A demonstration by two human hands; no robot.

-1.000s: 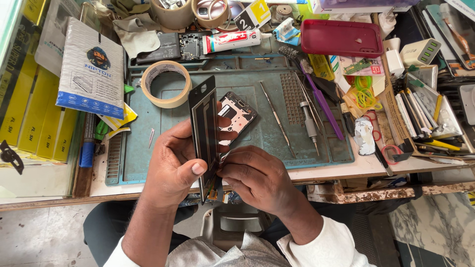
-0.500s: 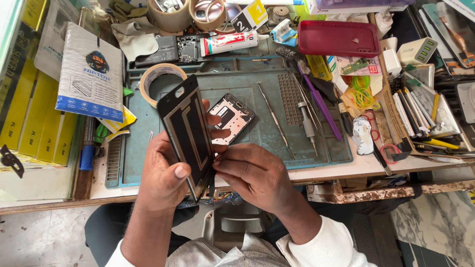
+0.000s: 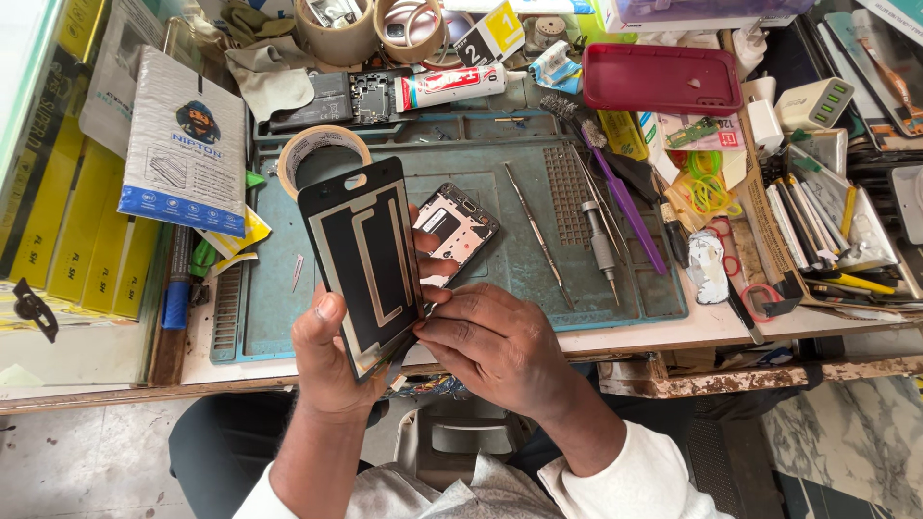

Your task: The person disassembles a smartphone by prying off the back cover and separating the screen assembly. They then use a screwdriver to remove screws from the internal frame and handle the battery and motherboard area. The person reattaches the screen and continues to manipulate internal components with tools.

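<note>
The left hand [image 3: 332, 360] is gripping a black phone screen panel [image 3: 368, 259] upright over the near edge of the green work mat [image 3: 500, 240] — thumb on its left side. The right hand [image 3: 490, 346] is pinching the panel's lower right edge; an opened phone frame [image 3: 460, 229] is lying just behind.

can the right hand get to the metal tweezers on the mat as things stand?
Probably yes, but not right away. The tweezers lie bare on the green mat, nothing over them, just beyond the right hand. That hand is busy pinching the black phone panel.
</note>
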